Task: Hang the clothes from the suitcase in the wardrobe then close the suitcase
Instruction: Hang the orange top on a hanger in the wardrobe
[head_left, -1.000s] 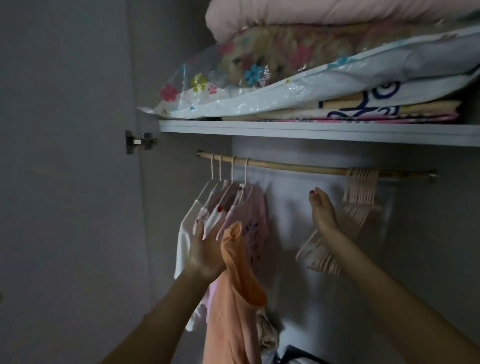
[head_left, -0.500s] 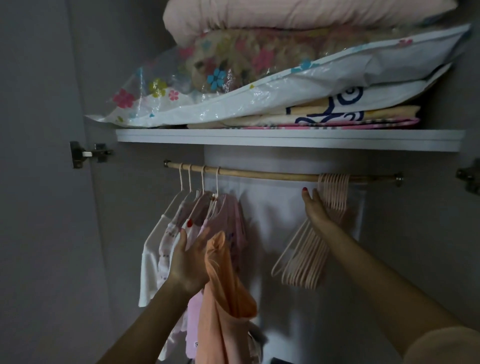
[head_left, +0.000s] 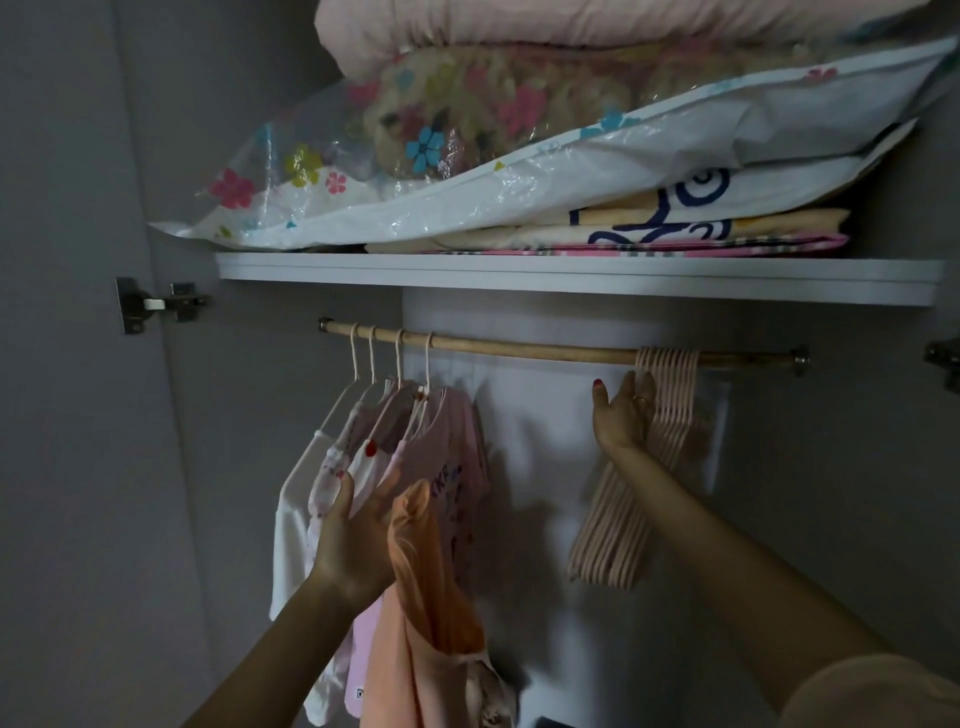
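Head view, inside wardrobe. Left hand: fingers curled round an orange garment, which hangs with its long axis vertical, top beside the thumb. Just above this hand: four hung garments on four white hangers, hooks up over the rod, which runs left to right. Right hand: fingers straight, touching a bunch of bare pink hangers; number cannot be counted; they slant down-left below the hand. Shelf above, with bagged bedding

Orange garment, pink hangers, flower-printed bag, white shelf
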